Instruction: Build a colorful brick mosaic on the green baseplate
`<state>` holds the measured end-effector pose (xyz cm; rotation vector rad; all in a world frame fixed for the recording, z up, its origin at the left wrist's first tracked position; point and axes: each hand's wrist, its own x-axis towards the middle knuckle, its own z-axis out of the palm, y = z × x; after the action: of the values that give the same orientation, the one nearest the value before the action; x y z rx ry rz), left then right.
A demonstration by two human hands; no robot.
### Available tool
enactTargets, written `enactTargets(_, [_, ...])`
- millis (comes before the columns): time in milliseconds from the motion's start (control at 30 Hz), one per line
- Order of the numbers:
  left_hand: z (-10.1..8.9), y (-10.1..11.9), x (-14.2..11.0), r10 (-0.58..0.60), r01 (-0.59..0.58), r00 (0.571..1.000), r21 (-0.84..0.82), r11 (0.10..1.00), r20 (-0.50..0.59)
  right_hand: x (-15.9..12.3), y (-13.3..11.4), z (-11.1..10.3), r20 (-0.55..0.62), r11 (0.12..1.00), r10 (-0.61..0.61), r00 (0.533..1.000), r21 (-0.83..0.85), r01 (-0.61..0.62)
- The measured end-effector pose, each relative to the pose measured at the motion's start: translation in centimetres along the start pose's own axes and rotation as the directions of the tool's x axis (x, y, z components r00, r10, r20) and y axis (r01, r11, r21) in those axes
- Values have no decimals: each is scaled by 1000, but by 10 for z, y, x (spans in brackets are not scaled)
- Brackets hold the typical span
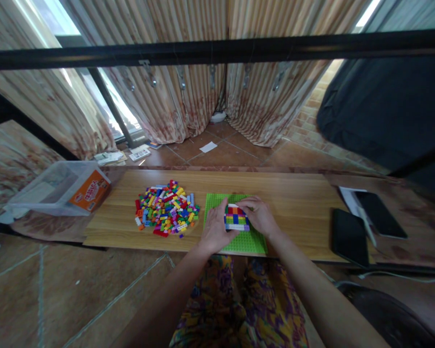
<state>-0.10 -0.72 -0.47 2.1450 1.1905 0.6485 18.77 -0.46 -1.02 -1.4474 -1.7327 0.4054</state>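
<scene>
Left hand (216, 227) and right hand (261, 214) grasp joined brick rows (236, 219) over the green baseplate (249, 243); left of it, loose bricks (168, 210) lie unattached.

Orange label (90, 190) on clear bin (54, 205): white characters, illegible. Sheet (139, 153) on floor (235, 153): dark print, illegible.

Both hands (214, 226) at a multicoloured brick block (235, 218) on a green baseplate (249, 242), loose bricks (168, 208) nearby

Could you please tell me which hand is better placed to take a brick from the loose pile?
Probably the left hand: it is on the side of the brick build nearer the loose pile, while the right hand is farther across.
</scene>
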Motion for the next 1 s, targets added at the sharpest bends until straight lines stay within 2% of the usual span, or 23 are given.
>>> enactTargets(400, [-1, 1, 0, -11, 11, 1000, -3, 1000, 10, 4, -4, -5, 67, 999, -26, 997, -41, 29])
enactTargets(733, [-2, 4, 0, -11, 10, 1000, -33, 999, -20, -2, 4, 7, -50, 992, 112, 992, 61, -109])
enactTargets(933, [-2, 3, -1, -27, 26, 1000, -43, 999, -12, 0, -1, 2, 4, 999, -29, 1000, -43, 30])
enactTargets(1000, [-2, 2, 0, -27, 26, 1000, -47, 999, -13, 0, -2, 0, 11, 998, -42, 999, -52, 42])
